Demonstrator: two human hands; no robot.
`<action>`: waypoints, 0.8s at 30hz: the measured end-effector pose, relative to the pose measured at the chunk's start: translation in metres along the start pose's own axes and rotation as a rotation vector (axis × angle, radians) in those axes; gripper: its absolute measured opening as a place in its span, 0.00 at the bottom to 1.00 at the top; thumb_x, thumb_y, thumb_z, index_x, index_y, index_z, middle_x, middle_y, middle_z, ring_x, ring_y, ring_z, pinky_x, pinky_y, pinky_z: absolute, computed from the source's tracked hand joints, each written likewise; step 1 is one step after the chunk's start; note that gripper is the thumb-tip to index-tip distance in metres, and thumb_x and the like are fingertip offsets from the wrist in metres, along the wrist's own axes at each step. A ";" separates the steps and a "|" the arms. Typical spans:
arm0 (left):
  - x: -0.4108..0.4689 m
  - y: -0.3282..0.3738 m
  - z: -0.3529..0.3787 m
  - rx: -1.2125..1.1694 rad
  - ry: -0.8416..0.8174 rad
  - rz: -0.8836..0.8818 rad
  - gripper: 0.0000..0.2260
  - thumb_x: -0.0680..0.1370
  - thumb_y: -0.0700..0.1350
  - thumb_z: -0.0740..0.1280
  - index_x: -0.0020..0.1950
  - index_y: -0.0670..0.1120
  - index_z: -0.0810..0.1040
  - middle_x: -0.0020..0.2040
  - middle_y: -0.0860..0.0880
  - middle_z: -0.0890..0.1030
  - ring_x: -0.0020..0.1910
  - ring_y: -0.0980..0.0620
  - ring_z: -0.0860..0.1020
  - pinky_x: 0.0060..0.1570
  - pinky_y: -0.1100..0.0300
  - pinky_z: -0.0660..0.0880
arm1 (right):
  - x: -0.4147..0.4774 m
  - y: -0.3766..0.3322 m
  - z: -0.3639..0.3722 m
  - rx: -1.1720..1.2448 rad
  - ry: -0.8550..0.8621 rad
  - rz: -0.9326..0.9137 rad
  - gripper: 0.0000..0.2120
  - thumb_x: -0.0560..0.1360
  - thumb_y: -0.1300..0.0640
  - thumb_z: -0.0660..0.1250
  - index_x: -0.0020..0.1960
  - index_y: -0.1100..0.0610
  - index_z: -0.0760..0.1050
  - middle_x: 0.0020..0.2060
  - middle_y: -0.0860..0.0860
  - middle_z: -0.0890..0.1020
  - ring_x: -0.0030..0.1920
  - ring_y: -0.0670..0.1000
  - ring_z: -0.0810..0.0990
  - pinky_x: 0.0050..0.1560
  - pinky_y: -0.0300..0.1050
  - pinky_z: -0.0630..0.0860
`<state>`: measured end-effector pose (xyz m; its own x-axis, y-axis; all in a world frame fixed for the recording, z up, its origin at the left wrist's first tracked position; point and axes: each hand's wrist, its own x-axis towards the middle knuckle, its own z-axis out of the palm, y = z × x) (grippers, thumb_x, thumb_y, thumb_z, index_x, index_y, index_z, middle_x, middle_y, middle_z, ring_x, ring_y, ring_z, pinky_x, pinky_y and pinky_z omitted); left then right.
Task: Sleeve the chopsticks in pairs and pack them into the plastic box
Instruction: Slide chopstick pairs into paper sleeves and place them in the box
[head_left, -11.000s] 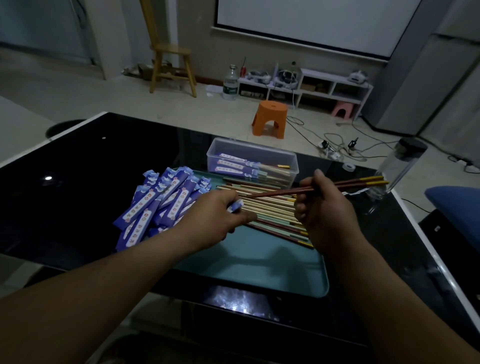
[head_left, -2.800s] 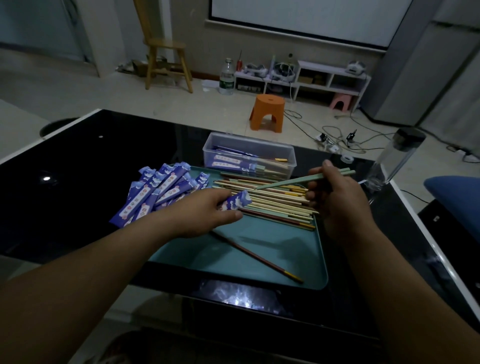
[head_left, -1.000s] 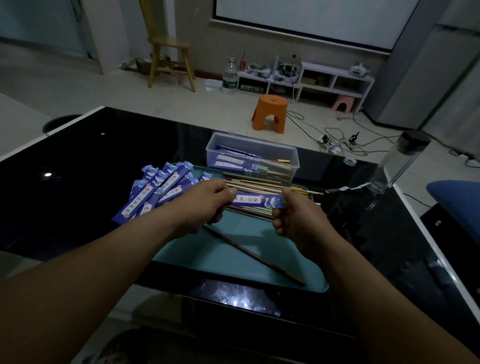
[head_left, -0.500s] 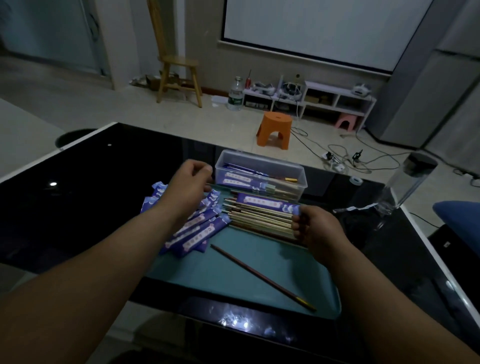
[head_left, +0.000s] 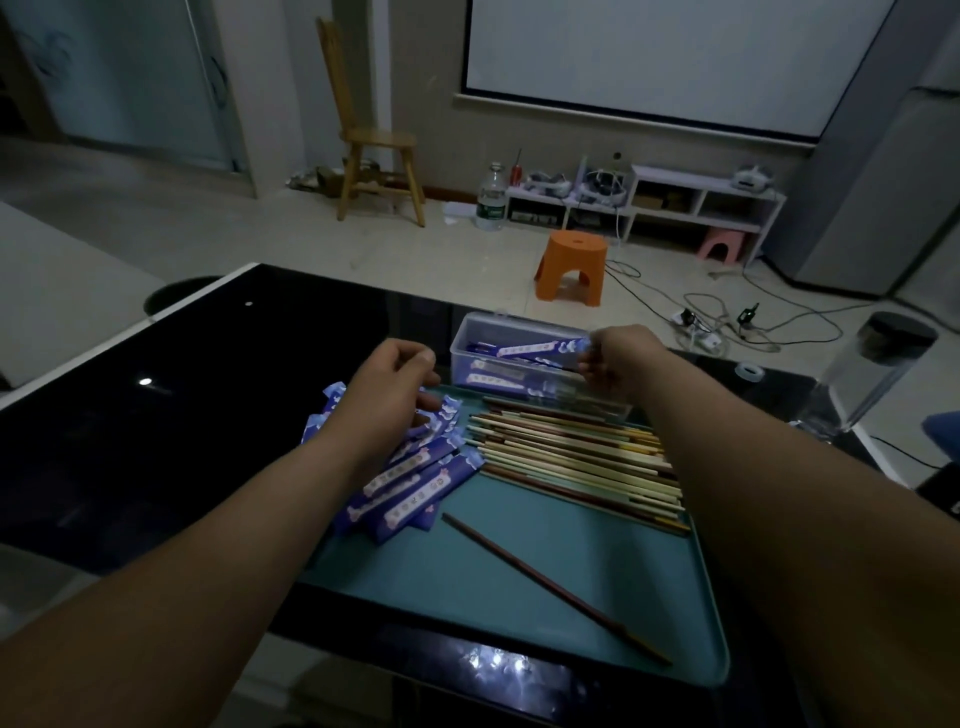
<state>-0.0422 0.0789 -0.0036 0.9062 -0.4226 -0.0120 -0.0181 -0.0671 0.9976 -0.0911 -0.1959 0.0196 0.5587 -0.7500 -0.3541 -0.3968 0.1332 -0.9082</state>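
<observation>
Head view: right hand (head_left: 618, 364) pinches one end of a sleeved pair (head_left: 535, 347), held level over the open plastic box (head_left: 470, 332), which already contains sleeved pairs. Left hand (head_left: 387, 395) is curled over the purple sleeves (head_left: 415, 488); cannot tell whether it grips one. Sleeves lie on the left edge of the teal tray (head_left: 519, 571). Loose chopsticks (head_left: 571, 457) are heaped on the tray's far right part. A single brown chopstick (head_left: 550, 582) lies diagonally, nearer. Tray and box sit on the black bench (head_left: 208, 389).
</observation>
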 end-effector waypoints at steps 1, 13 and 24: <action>0.000 0.000 -0.001 -0.002 0.001 -0.007 0.09 0.86 0.50 0.59 0.61 0.48 0.75 0.54 0.46 0.80 0.46 0.49 0.79 0.45 0.54 0.78 | 0.004 0.002 -0.001 -0.063 0.033 -0.039 0.11 0.83 0.59 0.63 0.61 0.63 0.77 0.41 0.56 0.79 0.39 0.51 0.79 0.38 0.43 0.79; -0.014 -0.020 -0.004 0.565 -0.223 0.188 0.04 0.80 0.43 0.67 0.53 0.50 0.80 0.46 0.51 0.82 0.44 0.52 0.80 0.46 0.58 0.74 | -0.098 0.087 -0.031 -0.572 -0.038 -0.448 0.09 0.82 0.58 0.64 0.46 0.58 0.80 0.38 0.54 0.82 0.35 0.54 0.81 0.34 0.46 0.76; -0.053 -0.059 0.031 1.335 -0.556 0.610 0.09 0.78 0.55 0.66 0.56 0.57 0.77 0.57 0.52 0.75 0.61 0.48 0.74 0.52 0.52 0.66 | -0.116 0.151 -0.074 -1.225 0.054 -0.593 0.13 0.80 0.57 0.63 0.62 0.47 0.76 0.60 0.49 0.77 0.61 0.55 0.74 0.57 0.51 0.70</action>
<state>-0.1019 0.0769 -0.0635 0.3652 -0.9304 0.0318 -0.9284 -0.3615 0.0857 -0.2697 -0.1367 -0.0599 0.8522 -0.5207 0.0512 -0.5112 -0.8495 -0.1304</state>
